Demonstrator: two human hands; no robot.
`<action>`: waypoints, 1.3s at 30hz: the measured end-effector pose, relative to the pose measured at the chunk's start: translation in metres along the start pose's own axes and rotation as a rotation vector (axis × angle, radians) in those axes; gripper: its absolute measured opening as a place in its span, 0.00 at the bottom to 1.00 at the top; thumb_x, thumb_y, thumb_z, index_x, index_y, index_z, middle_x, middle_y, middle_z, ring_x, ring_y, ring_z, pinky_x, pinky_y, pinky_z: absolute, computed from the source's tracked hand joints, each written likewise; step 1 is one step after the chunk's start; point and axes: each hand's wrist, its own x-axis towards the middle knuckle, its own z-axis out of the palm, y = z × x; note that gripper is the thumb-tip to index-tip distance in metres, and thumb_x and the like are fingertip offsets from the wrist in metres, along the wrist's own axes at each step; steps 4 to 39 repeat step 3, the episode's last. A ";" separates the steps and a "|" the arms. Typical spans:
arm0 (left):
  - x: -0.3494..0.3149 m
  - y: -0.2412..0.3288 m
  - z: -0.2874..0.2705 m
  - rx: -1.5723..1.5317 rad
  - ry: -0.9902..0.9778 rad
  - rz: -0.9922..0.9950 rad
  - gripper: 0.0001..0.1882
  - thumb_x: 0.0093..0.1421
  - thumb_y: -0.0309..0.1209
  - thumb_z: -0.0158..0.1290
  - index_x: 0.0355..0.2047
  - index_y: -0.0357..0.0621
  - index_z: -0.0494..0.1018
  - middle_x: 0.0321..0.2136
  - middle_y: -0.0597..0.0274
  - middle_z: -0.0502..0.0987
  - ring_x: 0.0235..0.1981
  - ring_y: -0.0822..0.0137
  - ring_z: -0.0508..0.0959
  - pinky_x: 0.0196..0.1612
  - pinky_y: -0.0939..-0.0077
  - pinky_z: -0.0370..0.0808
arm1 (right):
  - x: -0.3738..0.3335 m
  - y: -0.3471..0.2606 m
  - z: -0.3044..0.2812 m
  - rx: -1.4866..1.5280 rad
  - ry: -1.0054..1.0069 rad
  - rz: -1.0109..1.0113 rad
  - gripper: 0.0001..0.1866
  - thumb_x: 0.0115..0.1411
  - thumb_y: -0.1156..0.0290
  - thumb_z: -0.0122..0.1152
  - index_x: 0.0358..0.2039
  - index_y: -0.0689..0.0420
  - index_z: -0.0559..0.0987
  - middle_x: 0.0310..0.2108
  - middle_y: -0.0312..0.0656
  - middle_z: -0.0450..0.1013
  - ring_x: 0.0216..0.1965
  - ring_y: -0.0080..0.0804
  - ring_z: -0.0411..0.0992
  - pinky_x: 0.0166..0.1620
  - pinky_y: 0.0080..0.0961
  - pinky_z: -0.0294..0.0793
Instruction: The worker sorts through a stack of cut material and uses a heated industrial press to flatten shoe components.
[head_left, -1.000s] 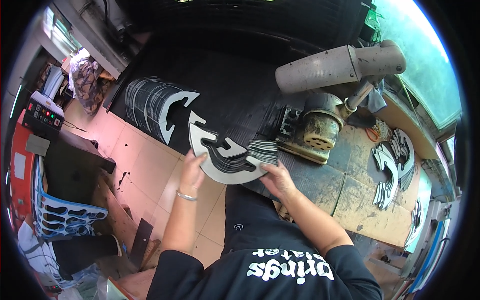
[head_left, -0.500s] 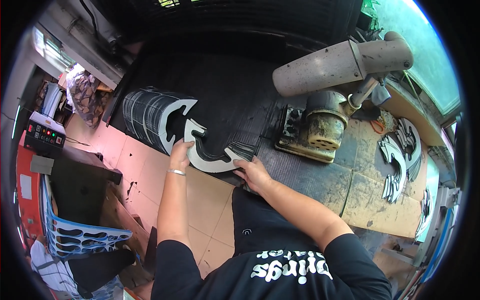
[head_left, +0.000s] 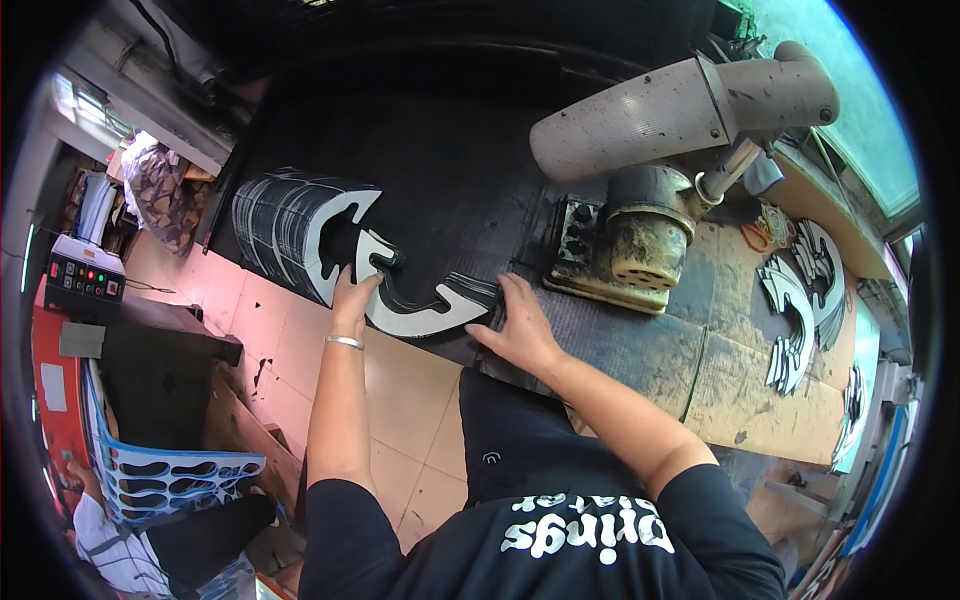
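Note:
A small stack of curved, hook-ended pieces, white on top with dark layered edges, lies on the black work surface. My left hand grips its left end, the thumb over the white face. At the right end my right hand is open, thumb and fingers spread to either side of the tip and not closed on it. Just left of my left hand lies a long row of similar curved pieces set on edge, with a white C-shaped end face.
Right of my hands, a machine head carries a thick grey cylinder arm. More curved pieces lie on brown board at the far right. On the left are a control box with lit buttons and blue-white cut-out sheets.
The small stack was held in both hands; now it rests lower on the surface, closer to the row. My right hand has let go and spread its fingers.

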 end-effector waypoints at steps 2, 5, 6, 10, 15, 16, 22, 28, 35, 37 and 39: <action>-0.002 -0.006 0.002 0.028 0.005 0.002 0.34 0.51 0.25 0.56 0.58 0.28 0.59 0.47 0.49 0.73 0.47 0.59 0.74 0.53 0.69 0.68 | 0.013 0.001 -0.001 -0.023 -0.163 0.017 0.47 0.47 0.57 0.69 0.60 0.70 0.58 0.58 0.59 0.59 0.60 0.47 0.60 0.61 0.33 0.60; -0.003 -0.008 0.003 0.051 0.018 0.004 0.36 0.51 0.26 0.58 0.59 0.29 0.58 0.48 0.49 0.73 0.49 0.58 0.73 0.56 0.69 0.66 | 0.023 0.000 -0.001 -0.047 -0.329 0.025 0.49 0.48 0.56 0.68 0.62 0.68 0.54 0.62 0.59 0.55 0.64 0.48 0.56 0.65 0.33 0.55; -0.003 -0.008 0.003 0.051 0.018 0.004 0.36 0.51 0.26 0.58 0.59 0.29 0.58 0.48 0.49 0.73 0.49 0.58 0.73 0.56 0.69 0.66 | 0.023 0.000 -0.001 -0.047 -0.329 0.025 0.49 0.48 0.56 0.68 0.62 0.68 0.54 0.62 0.59 0.55 0.64 0.48 0.56 0.65 0.33 0.55; -0.003 -0.008 0.003 0.051 0.018 0.004 0.36 0.51 0.26 0.58 0.59 0.29 0.58 0.48 0.49 0.73 0.49 0.58 0.73 0.56 0.69 0.66 | 0.023 0.000 -0.001 -0.047 -0.329 0.025 0.49 0.48 0.56 0.68 0.62 0.68 0.54 0.62 0.59 0.55 0.64 0.48 0.56 0.65 0.33 0.55; -0.003 -0.008 0.003 0.051 0.018 0.004 0.36 0.51 0.26 0.58 0.59 0.29 0.58 0.48 0.49 0.73 0.49 0.58 0.73 0.56 0.69 0.66 | 0.023 0.000 -0.001 -0.047 -0.329 0.025 0.49 0.48 0.56 0.68 0.62 0.68 0.54 0.62 0.59 0.55 0.64 0.48 0.56 0.65 0.33 0.55; -0.003 -0.008 0.003 0.051 0.018 0.004 0.36 0.51 0.26 0.58 0.59 0.29 0.58 0.48 0.49 0.73 0.49 0.58 0.73 0.56 0.69 0.66 | 0.023 0.000 -0.001 -0.047 -0.329 0.025 0.49 0.48 0.56 0.68 0.62 0.68 0.54 0.62 0.59 0.55 0.64 0.48 0.56 0.65 0.33 0.55; -0.003 -0.008 0.003 0.051 0.018 0.004 0.36 0.51 0.26 0.58 0.59 0.29 0.58 0.48 0.49 0.73 0.49 0.58 0.73 0.56 0.69 0.66 | 0.023 0.000 -0.001 -0.047 -0.329 0.025 0.49 0.48 0.56 0.68 0.62 0.68 0.54 0.62 0.59 0.55 0.64 0.48 0.56 0.65 0.33 0.55; -0.003 -0.008 0.003 0.051 0.018 0.004 0.36 0.51 0.26 0.58 0.59 0.29 0.58 0.48 0.49 0.73 0.49 0.58 0.73 0.56 0.69 0.66 | 0.023 0.000 -0.001 -0.047 -0.329 0.025 0.49 0.48 0.56 0.68 0.62 0.68 0.54 0.62 0.59 0.55 0.64 0.48 0.56 0.65 0.33 0.55; -0.003 -0.008 0.003 0.051 0.018 0.004 0.36 0.51 0.26 0.58 0.59 0.29 0.58 0.48 0.49 0.73 0.49 0.58 0.73 0.56 0.69 0.66 | 0.023 0.000 -0.001 -0.047 -0.329 0.025 0.49 0.48 0.56 0.68 0.62 0.68 0.54 0.62 0.59 0.55 0.64 0.48 0.56 0.65 0.33 0.55; -0.003 -0.008 0.003 0.051 0.018 0.004 0.36 0.51 0.26 0.58 0.59 0.29 0.58 0.48 0.49 0.73 0.49 0.58 0.73 0.56 0.69 0.66 | 0.023 0.000 -0.001 -0.047 -0.329 0.025 0.49 0.48 0.56 0.68 0.62 0.68 0.54 0.62 0.59 0.55 0.64 0.48 0.56 0.65 0.33 0.55; -0.003 -0.008 0.003 0.051 0.018 0.004 0.36 0.51 0.26 0.58 0.59 0.29 0.58 0.48 0.49 0.73 0.49 0.58 0.73 0.56 0.69 0.66 | 0.023 0.000 -0.001 -0.047 -0.329 0.025 0.49 0.48 0.56 0.68 0.62 0.68 0.54 0.62 0.59 0.55 0.64 0.48 0.56 0.65 0.33 0.55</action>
